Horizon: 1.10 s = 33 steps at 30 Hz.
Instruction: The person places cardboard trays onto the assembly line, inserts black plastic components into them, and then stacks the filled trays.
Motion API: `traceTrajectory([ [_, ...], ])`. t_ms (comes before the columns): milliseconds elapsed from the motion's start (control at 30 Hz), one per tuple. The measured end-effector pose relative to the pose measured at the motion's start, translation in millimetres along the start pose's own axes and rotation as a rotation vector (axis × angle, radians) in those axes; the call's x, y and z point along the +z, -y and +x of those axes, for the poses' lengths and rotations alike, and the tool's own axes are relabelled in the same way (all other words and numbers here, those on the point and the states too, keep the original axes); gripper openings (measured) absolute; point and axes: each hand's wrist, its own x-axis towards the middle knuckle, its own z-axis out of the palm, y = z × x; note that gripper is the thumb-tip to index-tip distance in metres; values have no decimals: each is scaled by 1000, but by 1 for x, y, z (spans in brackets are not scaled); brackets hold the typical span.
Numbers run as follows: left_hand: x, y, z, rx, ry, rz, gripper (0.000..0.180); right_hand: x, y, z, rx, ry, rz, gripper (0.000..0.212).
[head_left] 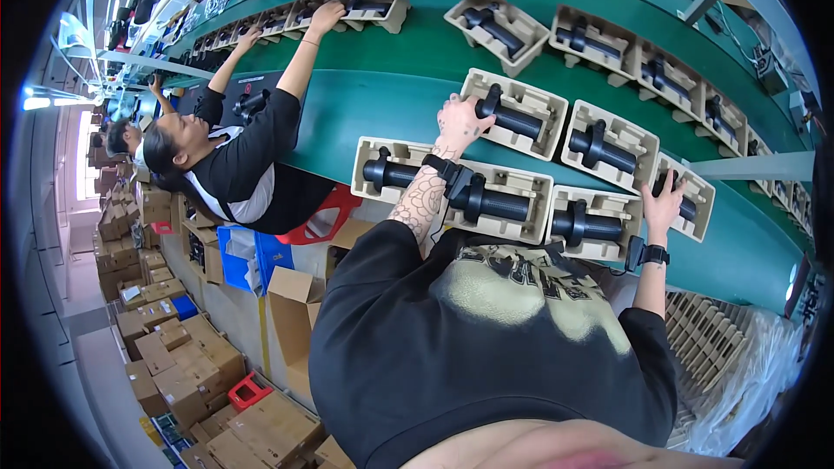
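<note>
Beige moulded trays, each with a black cylindrical device with a collar, stand in two rows in front of me. My left hand (463, 124) grips the left end of a back-row tray (543, 144), its fingertips beside the collar of the device (514, 119). My right hand (665, 201) closes around the near left side of the rightmost tray (700, 220), partly covering the device in it. Between them sits another tray (632, 175) with its device (601, 150). Closer to my body are more filled trays (532, 233), one partly behind my left forearm.
A green conveyor (426, 48) carries more filled trays (499, 30) beyond the bench. At the left, a co-worker (234, 152) reaches toward a line of trays. Cardboard boxes (195, 356) and a blue crate (248, 256) stand lower left; stacked trays (708, 330) are at lower right.
</note>
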Motion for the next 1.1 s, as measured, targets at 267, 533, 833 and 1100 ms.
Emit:
traceTrajectory([
  [267,-9,43,-23,99,-247,-37,48,7,48,-5,-21,-23,-4,81],
  [533,-52,160,-126,-361,-78,-70,49,22,142,-33,32,-11,-30,82],
  [833,-37,255,-54,89,-381,20,28,-6,237,-51,-17,-24,-56,80],
  [1100,-90,263,-36,313,-39,36,35,-28,341,-94,86,12,-87,88],
])
